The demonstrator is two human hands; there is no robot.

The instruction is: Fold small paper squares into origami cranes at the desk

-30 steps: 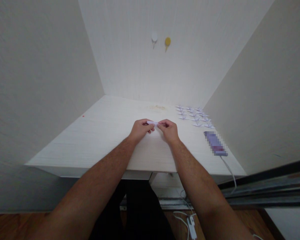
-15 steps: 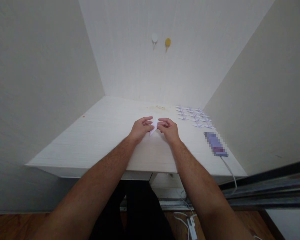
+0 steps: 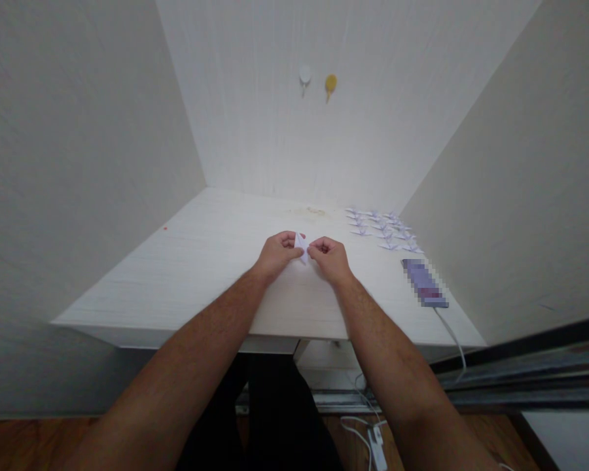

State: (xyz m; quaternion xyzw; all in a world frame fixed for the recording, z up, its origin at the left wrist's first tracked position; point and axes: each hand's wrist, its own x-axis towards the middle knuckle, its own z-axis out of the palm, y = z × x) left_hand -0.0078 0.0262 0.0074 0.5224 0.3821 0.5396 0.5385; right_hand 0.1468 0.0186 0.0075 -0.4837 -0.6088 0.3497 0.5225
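Observation:
A small piece of folded white paper is held just above the desk, narrow and pointed at its ends. My left hand is closed on its left side, thumb in front and fingers behind. On the other side, my right hand has thumb and forefinger pinched together at the paper's right edge. The remaining right fingers are curled in. Several folded paper cranes stand in rows at the desk's back right corner, away from both hands.
The white desk has walls on three sides. A phone lies at the right with a white cable running over the edge. Two hooks, one white and one yellow, are on the back wall. A power strip lies on the floor.
The folded paper has turned in my left hand and now shows a crease on its face. My right fingers have curled in and pinch closer at its right edge.

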